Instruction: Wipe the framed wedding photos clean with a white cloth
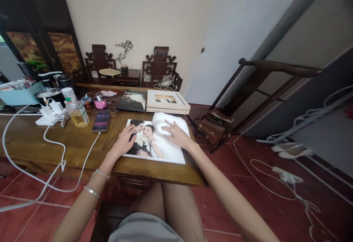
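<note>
A white-edged photo panel or album (pixel 168 152), printed with a picture of two people, lies flat on the wooden table in front of me. My left hand (pixel 126 140) rests along its left edge with the fingers stretched out. On the right part, a thick, white, soft-looking cloth or padding (pixel 159 120) covers the panel's upper right area. My right hand (pixel 178 134) lies on this white material, fingers spread. Whether the material is cloth or foam I cannot tell.
Behind the panel lie a dark photo album (pixel 131 100) and a cream box with a framed picture (pixel 168 104). To the left are a phone (pixel 101 121) on a charging cable, an oil-like bottle (pixel 76 109), a power strip (pixel 51 112) and a pink cup (pixel 100 101). A wooden chair (pixel 281 67) stands right.
</note>
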Demonstrator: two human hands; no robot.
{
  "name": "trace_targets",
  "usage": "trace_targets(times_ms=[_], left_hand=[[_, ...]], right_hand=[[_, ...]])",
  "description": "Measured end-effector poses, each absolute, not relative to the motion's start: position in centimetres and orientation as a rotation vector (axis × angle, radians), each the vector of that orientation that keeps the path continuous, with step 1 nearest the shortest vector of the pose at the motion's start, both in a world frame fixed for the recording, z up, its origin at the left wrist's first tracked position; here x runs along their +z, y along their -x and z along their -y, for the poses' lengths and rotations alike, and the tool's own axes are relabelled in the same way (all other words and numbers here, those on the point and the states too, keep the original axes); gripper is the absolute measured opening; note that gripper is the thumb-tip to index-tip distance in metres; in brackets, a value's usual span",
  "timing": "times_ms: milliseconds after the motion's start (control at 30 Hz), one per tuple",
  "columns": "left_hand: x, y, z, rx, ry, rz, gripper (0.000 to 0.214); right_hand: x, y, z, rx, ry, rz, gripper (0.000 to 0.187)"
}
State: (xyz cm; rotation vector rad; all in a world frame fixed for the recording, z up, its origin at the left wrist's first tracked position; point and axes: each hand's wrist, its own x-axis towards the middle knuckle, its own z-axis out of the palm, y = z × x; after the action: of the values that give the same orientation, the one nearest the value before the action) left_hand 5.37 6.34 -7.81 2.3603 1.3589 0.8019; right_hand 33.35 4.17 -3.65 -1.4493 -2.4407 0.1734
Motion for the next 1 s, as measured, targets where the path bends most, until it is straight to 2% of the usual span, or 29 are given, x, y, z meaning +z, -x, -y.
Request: trace_targets(times_ms=[133,333,500,600,867,1000], left_hand=[[-7.9,-5.4,-6.4,0.807,-2.349,-1.37,0.049],[-7.8,-5.6,-6.3,0.792,-2.341,-1.394,0.048],[-7.7,-5.5,-6.3,0.803,-2.341,-1.365,0.046],[-7.7,-5.4,-6.3,0.787,-2.355,-1.341,0.045],[-7.8,-5.2,-6.8,0.815,-2.439,-1.331,0.045],[-7.8,-5.4,-6.8,0.837,-2.421,-1.343,0.045]], right_hand=[[-3.8,-32.8,-4.1,0.09,1.504,2.425,0.045],[-3.6,-32.2,6.0,0.214,1.325,2.509,0.052],[-3.3,-32.1,11.3,0.283,1.204,2.583,0.05],[-3.6,-32.7,9.4,0.294,1.213,2.553,0.05],[-3.7,-33.7,-4.4,0.144,1.444,2.444,0.045],[-3.4,-33.0,-4.4,0.125,1.494,2.434,0.045]])
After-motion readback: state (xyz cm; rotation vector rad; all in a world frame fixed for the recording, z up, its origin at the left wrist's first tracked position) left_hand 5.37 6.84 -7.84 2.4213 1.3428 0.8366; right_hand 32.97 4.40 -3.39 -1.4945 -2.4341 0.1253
